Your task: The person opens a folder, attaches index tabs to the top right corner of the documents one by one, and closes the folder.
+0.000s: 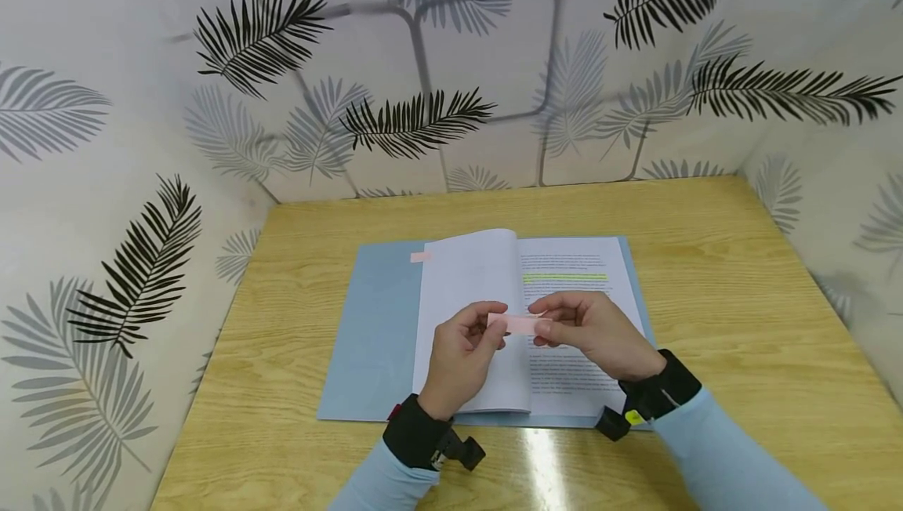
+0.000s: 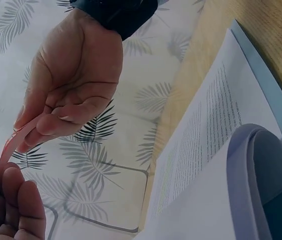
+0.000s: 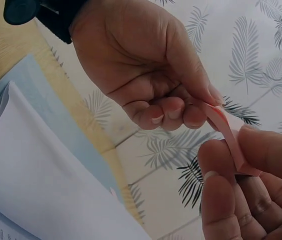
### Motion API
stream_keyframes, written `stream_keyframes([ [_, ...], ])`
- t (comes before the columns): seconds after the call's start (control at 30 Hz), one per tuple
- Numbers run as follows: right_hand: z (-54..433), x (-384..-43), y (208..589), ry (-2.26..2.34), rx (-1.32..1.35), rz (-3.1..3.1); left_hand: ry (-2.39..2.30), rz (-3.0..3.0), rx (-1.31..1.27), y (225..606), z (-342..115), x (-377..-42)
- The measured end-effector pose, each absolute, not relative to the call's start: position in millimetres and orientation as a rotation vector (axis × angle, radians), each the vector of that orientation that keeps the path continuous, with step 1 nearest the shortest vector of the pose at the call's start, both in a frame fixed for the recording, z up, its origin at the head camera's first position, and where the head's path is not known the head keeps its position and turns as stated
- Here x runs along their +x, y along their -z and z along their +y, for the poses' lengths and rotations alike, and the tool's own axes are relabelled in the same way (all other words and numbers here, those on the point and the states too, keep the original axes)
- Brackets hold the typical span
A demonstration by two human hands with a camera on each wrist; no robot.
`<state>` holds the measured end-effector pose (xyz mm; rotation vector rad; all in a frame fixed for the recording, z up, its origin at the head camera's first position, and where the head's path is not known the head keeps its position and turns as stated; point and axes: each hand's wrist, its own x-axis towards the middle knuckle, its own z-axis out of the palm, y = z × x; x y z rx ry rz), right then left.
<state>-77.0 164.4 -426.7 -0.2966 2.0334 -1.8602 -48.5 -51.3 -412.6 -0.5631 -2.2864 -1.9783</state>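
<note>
A small pad of pink sticky notes [image 1: 520,324] is stretched between both hands above an open document. My left hand [image 1: 462,354] pinches its left end between thumb and fingers. At the other end, the thumb and fingers of my right hand [image 1: 600,335] pinch it. The right wrist view shows the pad [image 3: 235,145] as a bent strip, with a top sheet spreading from it near the right thumb. Beneath the hands lies the document, its blank left page [image 1: 469,276] curling at the spine and its printed right page [image 1: 571,256] carrying yellow-green highlighted lines.
The document lies in a light blue folder [image 1: 374,331] on a wooden table [image 1: 734,299]. A pink sticky tab [image 1: 420,257] sticks out from the left page's upper edge. Leaf-patterned cloth [image 1: 487,64] surrounds the table at the back and sides.
</note>
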Motion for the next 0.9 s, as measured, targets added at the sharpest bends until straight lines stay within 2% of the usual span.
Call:
stream_keyframes([
  [0.2, 161, -75, 427, 1.842, -0.344, 2.174, 1.911, -2.268, -0.621, 438, -49, -56],
  [0.43, 157, -73, 426, 1.823, -0.392, 2.261, 1.518, -2.242, -0.835, 452, -50, -62],
  [0.73, 157, -71, 428, 1.892, -0.361, 2.193, 1.647, -2.186, -0.719, 451, -48, -61],
  [0.9, 153, -69, 432, 1.845, -0.394, 2.314, 1.474, -2.170, -0.608, 449, -46, -60],
])
